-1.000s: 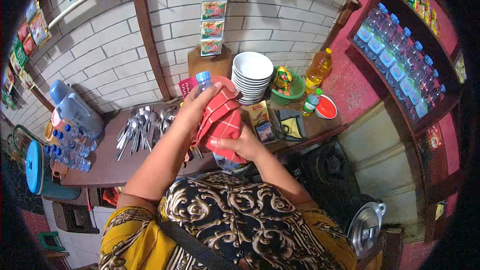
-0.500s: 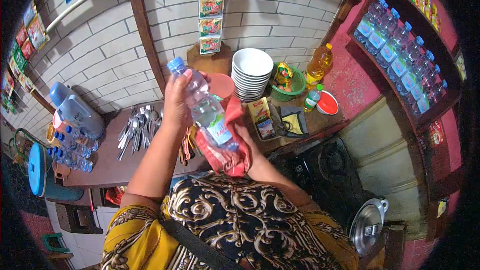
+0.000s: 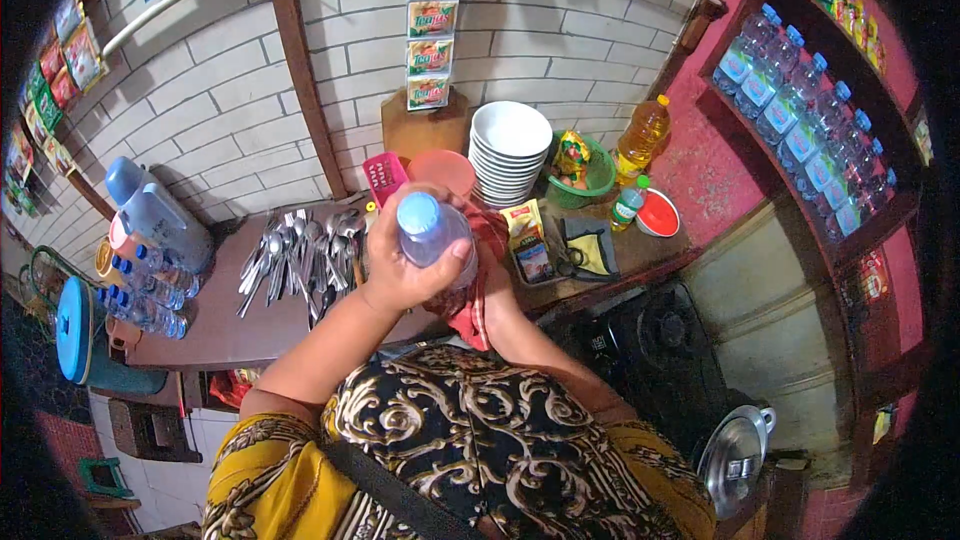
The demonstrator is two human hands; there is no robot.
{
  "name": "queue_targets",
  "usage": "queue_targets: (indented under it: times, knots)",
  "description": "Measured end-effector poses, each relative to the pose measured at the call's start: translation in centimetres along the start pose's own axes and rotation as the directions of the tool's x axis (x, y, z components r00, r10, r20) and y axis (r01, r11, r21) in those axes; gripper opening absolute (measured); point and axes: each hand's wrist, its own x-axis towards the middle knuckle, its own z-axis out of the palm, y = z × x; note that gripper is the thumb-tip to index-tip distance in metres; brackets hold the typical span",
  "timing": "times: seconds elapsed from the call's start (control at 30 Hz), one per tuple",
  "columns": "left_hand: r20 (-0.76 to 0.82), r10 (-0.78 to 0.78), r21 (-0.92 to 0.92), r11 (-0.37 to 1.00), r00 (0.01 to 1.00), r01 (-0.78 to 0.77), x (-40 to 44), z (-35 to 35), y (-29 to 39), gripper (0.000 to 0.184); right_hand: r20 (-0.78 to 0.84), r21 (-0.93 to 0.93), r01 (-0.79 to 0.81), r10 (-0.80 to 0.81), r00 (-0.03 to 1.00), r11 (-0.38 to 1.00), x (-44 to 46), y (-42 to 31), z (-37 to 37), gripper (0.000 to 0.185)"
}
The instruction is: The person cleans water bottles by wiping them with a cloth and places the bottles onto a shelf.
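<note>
A clear plastic bottle [image 3: 436, 244] with a blue cap points up toward the camera in front of my chest. My left hand [image 3: 398, 265] is wrapped round its upper part, the thumb lying across the front. Below and to the right, my right hand [image 3: 492, 290] holds a red checked cloth [image 3: 473, 315] against the bottle's lower part; most of its fingers are hidden behind the cloth. Spoons and forks [image 3: 297, 255] lie in a pile on the brown counter [image 3: 215, 310], left of my hands. Behind the bottle is an orange-pink bowl [image 3: 443, 172].
White bowls [image 3: 510, 140] stand stacked beside a green basket [image 3: 585, 175], an oil bottle [image 3: 643, 140] and a red bowl [image 3: 657, 213]. Small bottles [image 3: 150, 290] and a blue jug [image 3: 165, 220] are left. A stove [image 3: 660, 340] and shelved bottles [image 3: 800, 130] are right.
The bottle has gone from leaning left, its label showing, to pointing its cap at the camera. My left hand has moved down and right with it. The cloth is now mostly hidden behind the bottle.
</note>
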Motion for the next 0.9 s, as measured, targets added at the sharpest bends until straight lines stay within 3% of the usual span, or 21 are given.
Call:
queue_targets:
  times: [0.03, 0.07, 0.13, 0.17, 0.2, 0.23, 0.27, 0.3, 0.33, 0.37, 0.43, 0.47, 0.53, 0.6, 0.67, 0.7, 0.73, 0.77, 0.83, 0.87, 0.9]
  knots:
    - [0.039, 0.058, 0.029, 0.998, 0.998, -0.059, 0.2, 0.1, 0.2, 0.046, 0.000, -0.098, 0.076, -0.077, 0.997, 0.992, 1.1, 0.8, -1.5, 0.054]
    - [0.117, 0.121, 0.086, 0.988, 0.986, -0.131, 0.3, -0.1, 0.3, 0.046, 0.017, -0.318, 0.219, -0.226, 0.974, 0.922, 0.7, 0.6, -1.9, 0.051]
    - [0.233, 0.230, 0.177, 0.945, 0.945, -0.274, 0.8, 0.1, 1.4, 0.048, -0.126, -0.536, 0.098, -0.194, 0.973, 0.838, 0.7, 1.2, -4.1, 0.050]
    - [0.247, 0.263, 0.180, 0.933, 0.933, -0.311, 0.9, 0.2, 1.7, 0.049, -0.087, -0.389, 0.160, -0.209, 0.974, 0.907, -0.9, 1.0, -1.1, 0.053]
    - [0.249, 0.264, 0.179, 0.933, 0.932, -0.312, 0.8, 0.1, 1.3, 0.049, 0.054, -0.328, 0.239, -0.234, 0.971, 0.914, -1.5, 0.9, 0.7, 0.055]
    - [0.223, 0.172, 0.165, 0.963, 0.959, -0.212, 0.6, -0.3, 0.7, 0.050, 0.192, -0.257, 0.308, -0.264, 0.945, 0.916, -1.6, 0.9, 1.6, 0.057]
    - [0.199, 0.077, 0.149, 0.983, 0.977, -0.108, 0.4, -0.4, 0.4, 0.052, 0.175, 0.019, 0.032, -0.035, 0.984, 0.999, -1.5, 1.0, 1.5, 0.058]
    - [0.039, -0.125, 0.035, 0.992, 0.991, 0.124, -0.1, -0.3, 0.6, 0.053, 0.290, 0.111, -0.189, 0.150, 0.945, 0.976, -1.4, 0.4, 1.7, 0.060]
    - [-0.005, -0.315, -0.043, 0.948, 0.949, 0.314, 0.7, -0.6, 1.8, 0.053, 0.415, 0.172, -0.407, 0.308, 0.856, 0.897, -1.3, -0.3, 1.8, 0.062]
    - [-0.055, -0.405, -0.125, 0.910, 0.913, 0.396, 1.3, -1.4, 1.1, 0.052, 0.415, 0.174, -0.405, 0.306, 0.857, 0.898, -1.5, -0.4, 1.8, 0.062]
    - [0.000, -0.478, -0.397, 0.806, 0.879, 0.438, 2.7, -2.0, 0.5, 0.052, 0.287, -0.055, -0.274, 0.278, 0.917, 0.960, -2.3, -0.7, 1.5, 0.063]
    - [0.051, -0.501, -0.488, 0.743, 0.864, 0.459, 3.1, -2.4, 0.1, 0.052, 0.288, -0.055, -0.276, 0.280, 0.916, 0.960, -3.2, -1.1, 1.7, 0.063]
    - [0.022, -0.556, -0.574, 0.673, 0.831, 0.466, 3.4, -2.1, -0.3, 0.051, 0.219, -0.429, -0.148, 0.261, 0.940, 0.891, -6.2, -2.8, 2.9, 0.062]
    - [0.093, -0.653, -0.680, 0.509, 0.751, 0.527, 3.7, -2.1, -0.1, 0.045, 0.163, -0.744, -0.021, 0.211, 0.964, 0.668, -9.6, -4.8, 4.5, 0.063]
    - [0.109, -0.643, -0.685, 0.504, 0.758, 0.527, 3.7, -2.4, -0.9, 0.044, 0.131, -0.943, 0.080, 0.139, 0.982, 0.324, -11.1, -5.9, 5.3, 0.064]
    - [0.069, -0.640, -0.649, 0.554, 0.765, 0.522, 3.7, -2.5, -0.9, 0.043, 0.180, -0.751, -0.070, 0.305, 0.935, 0.657, -9.5, -5.6, 4.6, 0.067]
    - [0.027, -0.635, -0.610, 0.601, 0.772, 0.516, 3.8, -2.5, -0.9, 0.043, 0.288, -0.449, -0.274, 0.428, 0.857, 0.851, -7.3, -4.8, 3.3, 0.072]
    - [-0.047, -0.611, -0.550, 0.676, 0.790, 0.490, 4.0, -2.5, -0.6, 0.038, 0.350, -0.423, -0.139, 0.302, 0.887, 0.896, -6.6, -3.9, 2.9, 0.080]
    - [-0.188, -0.556, -0.350, 0.808, 0.810, 0.473, 4.2, -2.9, 0.5, 0.031, 0.305, -0.650, 0.069, 0.176, 0.936, 0.757, -5.7, -3.4, 3.1, 0.093]
    - [-0.215, -0.496, -0.373, 0.838, 0.841, 0.399, 4.2, -2.7, 0.7, 0.025, 0.333, -0.693, 0.250, -0.007, 0.943, 0.676, -5.0, -2.6, 2.5, 0.095]
    - [-0.311, -0.463, -0.288, 0.878, 0.830, 0.382, 4.1, -2.3, 1.1, 0.025, 0.248, -0.748, 0.242, -0.078, 0.966, 0.618, -5.0, -2.0, 2.5, 0.092]
